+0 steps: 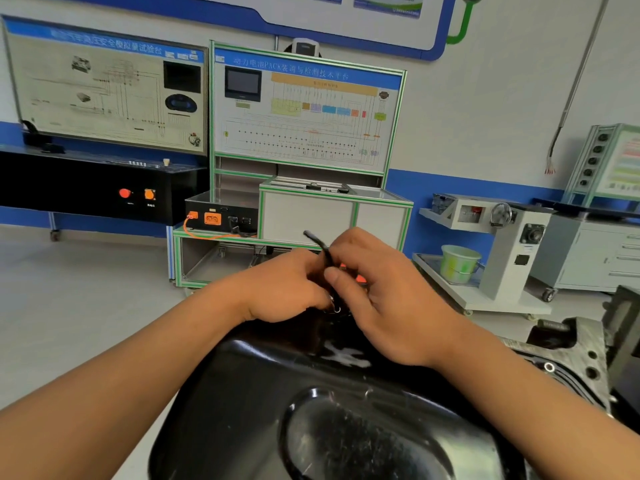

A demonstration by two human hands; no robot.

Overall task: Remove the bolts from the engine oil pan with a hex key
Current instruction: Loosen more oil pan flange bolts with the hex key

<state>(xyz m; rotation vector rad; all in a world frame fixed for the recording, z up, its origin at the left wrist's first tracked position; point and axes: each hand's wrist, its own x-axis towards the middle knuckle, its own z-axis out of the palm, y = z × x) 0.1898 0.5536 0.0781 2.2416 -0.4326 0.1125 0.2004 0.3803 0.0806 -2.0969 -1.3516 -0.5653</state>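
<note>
Black hex key (317,241) stands at far rim of glossy oil pan (256,393).

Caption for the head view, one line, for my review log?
Far rim of the oil pan: left hand and right hand grip a black hex key, training bench behind.

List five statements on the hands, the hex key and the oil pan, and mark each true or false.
1. The right hand grips a black hex key. True.
2. The left hand lies flat on the floor. False: its fingers curl at the hex key's lower part, over the pan's far edge.
3. The oil pan is black and glossy. True.
4. The hex key's free end points straight down at the pan. False: it sticks up and to the left, above the hands.
5. A green bucket stands on a cart to the right. True.
</note>
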